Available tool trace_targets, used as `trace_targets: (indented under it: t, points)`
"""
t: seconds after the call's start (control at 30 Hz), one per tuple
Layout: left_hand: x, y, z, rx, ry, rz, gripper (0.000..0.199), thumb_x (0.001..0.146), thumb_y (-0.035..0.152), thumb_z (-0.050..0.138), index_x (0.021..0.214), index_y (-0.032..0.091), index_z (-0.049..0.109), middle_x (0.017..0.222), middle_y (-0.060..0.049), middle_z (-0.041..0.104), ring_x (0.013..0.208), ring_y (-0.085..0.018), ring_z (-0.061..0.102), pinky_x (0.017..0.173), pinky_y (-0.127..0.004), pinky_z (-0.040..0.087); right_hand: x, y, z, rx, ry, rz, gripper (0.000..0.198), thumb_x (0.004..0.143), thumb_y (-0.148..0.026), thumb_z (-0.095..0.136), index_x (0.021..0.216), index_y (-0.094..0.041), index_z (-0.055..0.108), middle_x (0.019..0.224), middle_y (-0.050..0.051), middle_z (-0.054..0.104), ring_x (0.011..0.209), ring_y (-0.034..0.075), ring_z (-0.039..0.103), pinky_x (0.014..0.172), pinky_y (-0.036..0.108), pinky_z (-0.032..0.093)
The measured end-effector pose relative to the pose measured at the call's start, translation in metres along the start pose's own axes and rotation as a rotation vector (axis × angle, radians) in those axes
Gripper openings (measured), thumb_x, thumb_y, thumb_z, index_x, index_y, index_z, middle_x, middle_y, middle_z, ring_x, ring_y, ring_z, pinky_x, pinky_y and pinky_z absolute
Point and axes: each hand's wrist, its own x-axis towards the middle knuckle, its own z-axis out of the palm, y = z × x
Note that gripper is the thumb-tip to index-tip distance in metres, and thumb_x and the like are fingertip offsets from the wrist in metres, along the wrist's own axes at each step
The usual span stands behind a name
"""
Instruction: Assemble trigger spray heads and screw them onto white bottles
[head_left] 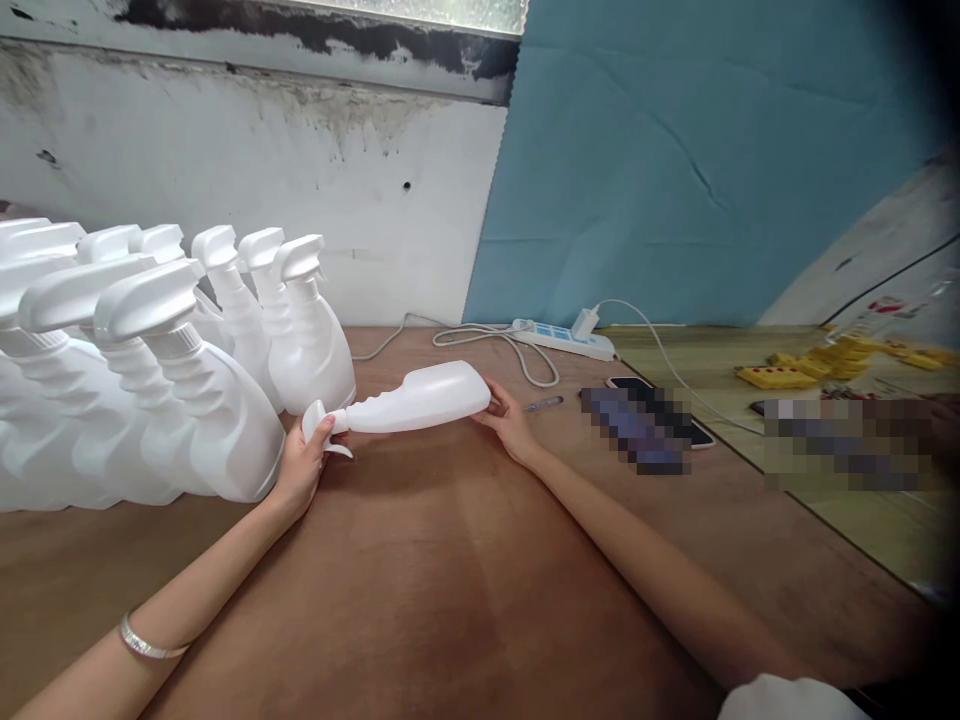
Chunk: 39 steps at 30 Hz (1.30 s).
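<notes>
A white spray bottle (424, 398) lies sideways in the air above the brown table, its trigger head to the left and its base to the right. My left hand (302, 465) is closed around the trigger head, thumb on top, with the trigger lever poking out below. At the other end, my right hand (510, 420) grips the base with its fingertips. Just left of my left hand, several more white spray bottles (232, 420) stand upright in close rows, all with trigger heads fitted.
Behind the brown table (420, 600) runs a stained white wall with a blue cloth (645, 170). A power strip (566, 338) with a plugged-in charger, a loose cable, a pen (544, 403) and a phone (660, 410) lie on the right. Yellow objects (780, 375) sit on an adjoining surface.
</notes>
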Motion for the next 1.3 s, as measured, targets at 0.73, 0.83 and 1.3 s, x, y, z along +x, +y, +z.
trace_targets:
  t: [0.73,0.83,1.3]
  points:
    - [-0.0008,-0.0012,-0.0007,0.068,-0.005,0.02,0.041,0.062,0.041,0.067,0.087,0.013,0.05,0.064,0.002,0.056,0.054,-0.011,0.055,0.043,-0.019,0.047,-0.001,-0.002,0.0008,-0.218,0.078,-0.015,0.03,0.07,-0.046,0.06,0.084,-0.021,0.052,0.085,0.002,0.058,0.084,0.018,0.052,0.078,0.03,0.04]
    - [-0.0008,-0.0006,-0.0006,0.072,-0.006,0.016,0.04,0.063,0.041,0.067,0.086,0.013,0.05,0.064,0.001,0.055,0.054,-0.012,0.055,0.044,-0.02,0.048,-0.0009,-0.0009,0.0001,-0.221,0.087,-0.009,0.029,0.07,-0.046,0.06,0.079,-0.021,0.05,0.082,0.001,0.057,0.081,0.017,0.052,0.075,0.029,0.04]
    - [0.003,-0.0045,-0.0053,0.087,-0.02,0.013,0.038,0.064,0.042,0.067,0.083,0.013,0.053,0.065,0.0,0.059,0.053,-0.012,0.055,0.045,-0.019,0.044,0.0014,0.0028,-0.0012,-0.223,0.121,0.051,0.036,0.069,-0.049,0.06,0.088,-0.021,0.049,0.077,0.001,0.058,0.071,0.016,0.053,0.061,0.027,0.041]
